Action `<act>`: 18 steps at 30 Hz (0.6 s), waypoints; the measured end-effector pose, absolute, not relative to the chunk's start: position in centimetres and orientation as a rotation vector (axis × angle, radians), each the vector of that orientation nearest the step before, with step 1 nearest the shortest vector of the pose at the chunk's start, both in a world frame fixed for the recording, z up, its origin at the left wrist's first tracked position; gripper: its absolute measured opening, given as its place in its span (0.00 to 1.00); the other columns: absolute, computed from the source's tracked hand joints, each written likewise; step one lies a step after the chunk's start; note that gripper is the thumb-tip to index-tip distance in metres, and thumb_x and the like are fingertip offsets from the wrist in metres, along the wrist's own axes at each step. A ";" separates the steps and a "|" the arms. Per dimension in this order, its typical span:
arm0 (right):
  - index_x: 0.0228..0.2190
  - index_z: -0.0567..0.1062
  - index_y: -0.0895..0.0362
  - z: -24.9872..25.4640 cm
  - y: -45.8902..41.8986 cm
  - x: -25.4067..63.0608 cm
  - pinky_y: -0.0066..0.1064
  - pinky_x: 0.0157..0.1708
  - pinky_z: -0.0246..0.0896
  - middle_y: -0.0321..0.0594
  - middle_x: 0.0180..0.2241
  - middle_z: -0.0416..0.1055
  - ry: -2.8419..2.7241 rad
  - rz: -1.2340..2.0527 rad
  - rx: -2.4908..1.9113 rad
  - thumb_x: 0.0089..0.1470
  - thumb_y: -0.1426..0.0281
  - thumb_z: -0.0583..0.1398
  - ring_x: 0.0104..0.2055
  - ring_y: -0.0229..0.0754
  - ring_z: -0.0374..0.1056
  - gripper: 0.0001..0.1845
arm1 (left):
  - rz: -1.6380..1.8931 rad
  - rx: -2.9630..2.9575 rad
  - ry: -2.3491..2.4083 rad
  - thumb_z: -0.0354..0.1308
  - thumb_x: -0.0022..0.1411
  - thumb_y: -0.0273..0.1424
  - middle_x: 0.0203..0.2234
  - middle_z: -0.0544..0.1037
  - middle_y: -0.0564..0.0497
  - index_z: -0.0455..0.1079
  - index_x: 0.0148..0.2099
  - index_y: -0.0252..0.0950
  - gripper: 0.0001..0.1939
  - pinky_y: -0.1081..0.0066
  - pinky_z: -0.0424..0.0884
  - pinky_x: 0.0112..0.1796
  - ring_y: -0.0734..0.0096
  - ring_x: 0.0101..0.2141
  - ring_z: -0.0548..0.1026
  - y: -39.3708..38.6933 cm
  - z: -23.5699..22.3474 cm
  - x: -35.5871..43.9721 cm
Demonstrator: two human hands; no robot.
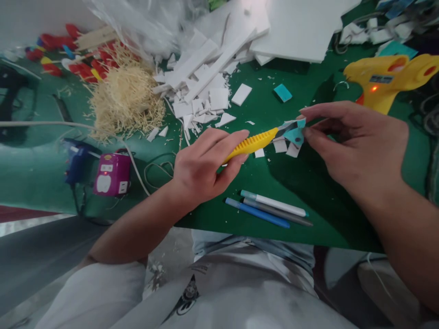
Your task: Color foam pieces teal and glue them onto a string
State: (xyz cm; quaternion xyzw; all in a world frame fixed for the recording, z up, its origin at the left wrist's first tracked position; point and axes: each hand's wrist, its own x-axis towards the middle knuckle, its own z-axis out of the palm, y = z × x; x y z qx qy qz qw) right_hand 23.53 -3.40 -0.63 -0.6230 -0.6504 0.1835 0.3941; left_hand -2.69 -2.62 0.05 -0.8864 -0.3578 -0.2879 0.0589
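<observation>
My left hand (209, 162) is closed around a yellow utility knife (255, 142), its blade pointing right. The blade reaches a small teal piece (294, 135), which my right hand (356, 141) pinches by its right end between thumb and fingers. This piece is held a little above the table, and its exact shape is partly hidden by the blade and fingertips. Under and beside it lie small white foam scraps (280, 145). A flat teal block (283, 92) and a white foam rectangle (242, 94) rest on the table farther back.
A yellow glue gun (387, 80) with a lit light stands at right. Several markers (277, 205) lie near the front edge. White foam pieces (206, 68) and a heap of thin wooden sticks (126, 96) are behind. A magenta power adapter (112, 174) and cords sit at left.
</observation>
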 end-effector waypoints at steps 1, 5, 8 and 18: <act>0.43 0.84 0.50 -0.6 -3.4 23.5 0.21 0.34 0.77 0.28 0.36 0.81 -1.641 0.464 -1.582 0.58 0.75 0.65 0.32 0.27 0.75 0.13 | -0.856 -2.667 -1.090 0.55 0.75 0.31 0.40 0.83 0.48 0.76 0.56 0.33 0.13 0.77 0.76 0.38 0.72 0.39 0.82 -2.6 0.1 -2.7; 0.44 0.84 0.50 -0.7 -3.5 23.6 0.25 0.34 0.79 0.29 0.36 0.82 -1.635 0.469 -1.579 0.58 0.75 0.65 0.32 0.29 0.76 0.13 | -0.815 -2.644 -1.086 0.54 0.76 0.32 0.41 0.83 0.48 0.76 0.56 0.35 0.14 0.75 0.78 0.39 0.72 0.40 0.82 -2.5 0.0 -2.8; 0.44 0.84 0.50 -0.8 -3.5 23.6 0.25 0.34 0.78 0.29 0.36 0.81 -1.660 0.461 -1.568 0.58 0.75 0.65 0.32 0.29 0.77 0.14 | -0.879 -2.660 -1.060 0.57 0.74 0.31 0.41 0.83 0.48 0.76 0.56 0.34 0.13 0.76 0.77 0.38 0.72 0.40 0.82 -2.5 -0.2 -2.8; 0.43 0.84 0.50 -0.8 -3.3 23.5 0.25 0.33 0.77 0.29 0.36 0.82 -1.609 0.497 -1.577 0.56 0.75 0.66 0.32 0.29 0.76 0.13 | -0.921 -2.671 -1.044 0.59 0.73 0.30 0.40 0.84 0.47 0.77 0.55 0.34 0.12 0.75 0.77 0.37 0.72 0.39 0.82 -2.4 -0.2 -2.7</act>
